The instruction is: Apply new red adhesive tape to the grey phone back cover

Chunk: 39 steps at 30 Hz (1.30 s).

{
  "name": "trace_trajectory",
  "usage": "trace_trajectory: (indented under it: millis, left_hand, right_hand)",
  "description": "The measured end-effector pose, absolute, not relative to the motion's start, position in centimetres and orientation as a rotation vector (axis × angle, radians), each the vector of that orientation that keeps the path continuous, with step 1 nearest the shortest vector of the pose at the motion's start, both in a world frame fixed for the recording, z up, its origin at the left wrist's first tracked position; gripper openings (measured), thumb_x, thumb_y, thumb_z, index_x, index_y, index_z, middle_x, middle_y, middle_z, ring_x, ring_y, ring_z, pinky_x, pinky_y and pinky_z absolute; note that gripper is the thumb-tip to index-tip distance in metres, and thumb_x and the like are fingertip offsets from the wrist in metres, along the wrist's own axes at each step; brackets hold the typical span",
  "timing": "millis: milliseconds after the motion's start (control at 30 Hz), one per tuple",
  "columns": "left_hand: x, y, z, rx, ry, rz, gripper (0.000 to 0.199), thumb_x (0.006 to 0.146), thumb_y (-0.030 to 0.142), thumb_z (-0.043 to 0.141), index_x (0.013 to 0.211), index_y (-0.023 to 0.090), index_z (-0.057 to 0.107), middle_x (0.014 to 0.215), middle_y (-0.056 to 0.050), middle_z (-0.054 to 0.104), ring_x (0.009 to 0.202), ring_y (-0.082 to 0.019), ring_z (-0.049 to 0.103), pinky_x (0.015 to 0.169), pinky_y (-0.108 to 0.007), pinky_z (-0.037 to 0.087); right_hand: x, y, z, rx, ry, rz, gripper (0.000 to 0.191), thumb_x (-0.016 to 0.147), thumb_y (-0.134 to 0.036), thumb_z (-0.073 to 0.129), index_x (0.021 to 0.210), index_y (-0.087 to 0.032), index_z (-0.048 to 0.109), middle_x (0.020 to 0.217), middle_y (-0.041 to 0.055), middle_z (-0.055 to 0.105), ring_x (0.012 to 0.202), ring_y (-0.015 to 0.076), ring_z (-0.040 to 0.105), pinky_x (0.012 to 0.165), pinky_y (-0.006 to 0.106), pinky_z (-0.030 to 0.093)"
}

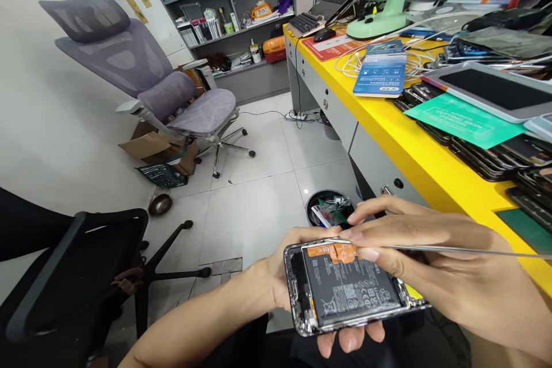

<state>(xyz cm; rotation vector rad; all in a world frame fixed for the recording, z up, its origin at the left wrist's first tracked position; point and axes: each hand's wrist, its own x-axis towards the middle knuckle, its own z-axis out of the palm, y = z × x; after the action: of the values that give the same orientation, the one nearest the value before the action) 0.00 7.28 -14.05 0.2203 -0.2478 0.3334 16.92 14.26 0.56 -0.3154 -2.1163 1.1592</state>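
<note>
An opened phone [357, 293] lies tilted in my left hand [282, 276], whose fingers curl under its lower edge. Its inside faces up, showing a black battery with printed labels and an orange strip [345, 252] near the top edge. My right hand [431, 264] pinches a thin metal tool [470, 250] between thumb and fingers. The tool's tip rests at the phone's upper edge, beside the orange strip. The phone's right end is partly hidden under my right hand.
At the right, a yellow desk [388, 144] holds stacked phones [478, 161], a green card [466, 119], a blue box [382, 72] and a fan [379, 23]. A bin [331, 208] stands below; chairs [202, 109] are at the left.
</note>
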Motion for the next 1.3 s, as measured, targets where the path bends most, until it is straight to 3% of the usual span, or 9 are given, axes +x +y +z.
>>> trace_trajectory:
  millis: [200, 367, 567, 867, 1067, 1300]
  left_hand:
    - [-0.2, 6.8, -14.7, 0.181, -0.064, 0.366, 0.117, 0.047, 0.076, 0.060, 0.133, -0.004, 0.058, 0.111, -0.035, 0.069, 0.085, -0.049, 0.074, 0.062, -0.069, 0.058]
    - [-0.2, 6.7, -14.6, 0.180, 0.031, 0.406, 0.113, 0.057, 0.077, 0.054, 0.137, -0.001, 0.054, 0.114, -0.033, 0.067, 0.085, -0.045, 0.074, 0.062, -0.063, 0.060]
    - [0.4, 7.3, -14.8, 0.193, -0.238, 0.402, 0.113, 0.053, 0.076, 0.056, 0.126, -0.010, 0.060, 0.103, -0.035, 0.071, 0.082, -0.048, 0.075, 0.062, -0.063, 0.061]
    - [0.4, 6.8, -15.8, 0.089, 0.021, 0.428, 0.119, 0.060, 0.079, 0.055, 0.144, -0.006, 0.049, 0.116, -0.035, 0.067, 0.089, -0.044, 0.076, 0.066, -0.057, 0.064]
    - [0.3, 7.5, -15.4, 0.027, -0.036, 0.424, 0.117, 0.064, 0.079, 0.060, 0.144, -0.005, 0.049, 0.118, -0.036, 0.068, 0.094, -0.045, 0.077, 0.072, -0.057, 0.064]
    - [0.2, 7.9, -14.4, 0.021, -0.128, 0.441, 0.104, 0.064, 0.065, 0.069, 0.139, -0.005, 0.053, 0.113, -0.034, 0.071, 0.091, -0.042, 0.078, 0.072, -0.054, 0.065]
  right_hand:
    - [16.7, 13.7, 0.4, -0.333, -2.095, 1.161, 0.012, 0.094, -0.023, 0.077, 0.100, -0.025, 0.086, 0.098, 0.0051, 0.083, 0.091, 0.0172, 0.077, 0.069, 0.019, 0.064]
    - [16.5, 13.5, 0.5, -0.321, -2.093, 1.175, 0.011, 0.094, -0.022, 0.076, 0.100, -0.024, 0.086, 0.096, 0.0045, 0.083, 0.089, 0.0168, 0.077, 0.066, 0.019, 0.064]
    - [16.4, 14.1, 0.6, -0.256, -2.167, 1.122, 0.017, 0.093, -0.016, 0.076, 0.102, -0.027, 0.084, 0.089, 0.0006, 0.084, 0.094, 0.0185, 0.076, 0.073, 0.024, 0.065]
    - [15.6, 13.9, 0.4, -0.294, -2.082, 1.274, 0.014, 0.093, -0.016, 0.077, 0.100, -0.024, 0.086, 0.095, 0.0031, 0.084, 0.089, 0.0142, 0.076, 0.070, 0.017, 0.063]
    - [15.3, 14.1, -0.3, -0.283, -2.029, 1.368, 0.015, 0.094, -0.016, 0.077, 0.102, -0.026, 0.085, 0.097, 0.0020, 0.083, 0.093, 0.0169, 0.076, 0.076, 0.025, 0.066]
    - [15.4, 14.2, -0.8, -0.282, -2.000, 1.411, 0.020, 0.093, -0.015, 0.078, 0.107, -0.027, 0.085, 0.097, 0.0031, 0.083, 0.094, 0.0190, 0.076, 0.077, 0.028, 0.067]
